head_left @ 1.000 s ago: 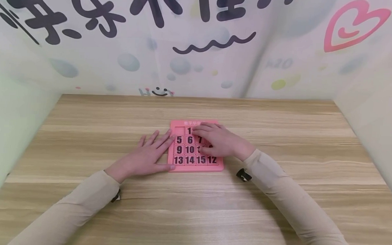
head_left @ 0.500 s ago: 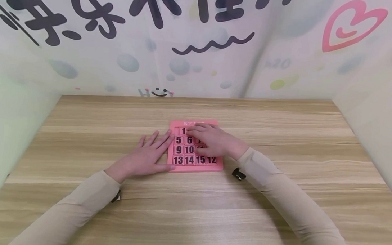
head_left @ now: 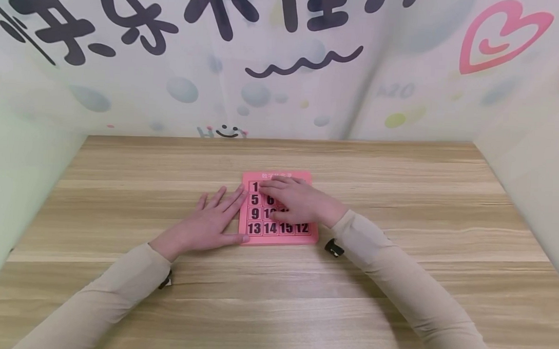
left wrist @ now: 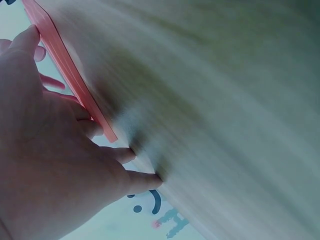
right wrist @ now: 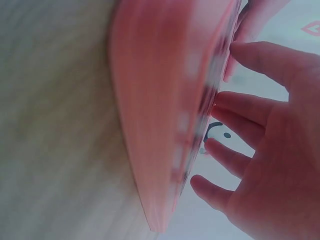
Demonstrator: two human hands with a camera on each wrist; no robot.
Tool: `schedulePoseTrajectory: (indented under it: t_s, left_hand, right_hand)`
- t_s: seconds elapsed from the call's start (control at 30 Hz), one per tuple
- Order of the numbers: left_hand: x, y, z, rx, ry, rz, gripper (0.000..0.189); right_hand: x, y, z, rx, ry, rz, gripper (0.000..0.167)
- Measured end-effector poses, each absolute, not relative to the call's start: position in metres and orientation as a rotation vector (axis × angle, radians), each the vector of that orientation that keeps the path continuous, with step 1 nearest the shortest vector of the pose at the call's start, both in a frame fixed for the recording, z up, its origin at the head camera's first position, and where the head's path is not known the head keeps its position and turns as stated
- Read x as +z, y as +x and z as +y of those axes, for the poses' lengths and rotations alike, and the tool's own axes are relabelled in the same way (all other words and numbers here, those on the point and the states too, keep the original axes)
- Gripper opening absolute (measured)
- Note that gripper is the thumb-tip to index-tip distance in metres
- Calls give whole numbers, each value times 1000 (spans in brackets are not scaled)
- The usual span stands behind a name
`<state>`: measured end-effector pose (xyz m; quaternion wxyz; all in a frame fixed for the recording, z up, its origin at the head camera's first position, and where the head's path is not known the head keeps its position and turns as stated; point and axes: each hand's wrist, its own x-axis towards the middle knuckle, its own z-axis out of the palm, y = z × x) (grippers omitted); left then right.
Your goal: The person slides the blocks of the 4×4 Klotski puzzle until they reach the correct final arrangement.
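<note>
A pink number sliding puzzle (head_left: pixel 277 240) lies flat on the wooden table, its tiles marked with black numbers. Tile 1 (head_left: pixel 254 187) sits in the top left corner, above tile 5 (head_left: pixel 254 200). My left hand (head_left: pixel 204 224) rests spread at the puzzle's left edge, thumb and fingertips touching the frame; in the left wrist view, two fingers reach the table. My right hand (head_left: pixel 301 200) lies over the tiles with fingers extended, fingertips beside tile 1. It covers much of the upper right tiles. In the right wrist view, the fingertips (right wrist: pixel 220 100) meet the puzzle's top.
The wooden table (head_left: pixel 275 297) extends all round the puzzle. Behind it stands a white wall (head_left: pixel 282 108) printed with dark writing, bubbles and a pink heart. Side walls close off the left and right. A black strap piece (head_left: pixel 334 248) shows under the right sleeve.
My right hand has moved left across the top row, and tile 1 has slid left into the gap at the top left corner. The left hand has stayed in place.
</note>
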<state>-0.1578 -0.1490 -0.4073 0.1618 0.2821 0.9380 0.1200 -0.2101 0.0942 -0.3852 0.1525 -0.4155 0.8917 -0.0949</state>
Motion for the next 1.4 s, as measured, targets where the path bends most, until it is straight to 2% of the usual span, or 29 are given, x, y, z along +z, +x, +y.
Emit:
schedulePoseTrajectory:
  t_s: [0.23, 0.57, 1.4]
  left_hand:
    - [-408, -157, -149, 353, 797, 2668, 93]
    - [-410, -156, -147, 355, 804, 2668, 93]
    - [-407, -157, -149, 329, 806, 2682, 95]
  right_hand:
    - [-386, -211, 95, -298, -1189, 2540, 64]
    - [-389, -215, 114, -464, -1248, 2540, 55]
    - [-389, -216, 149, -500, -1190, 2591, 57]
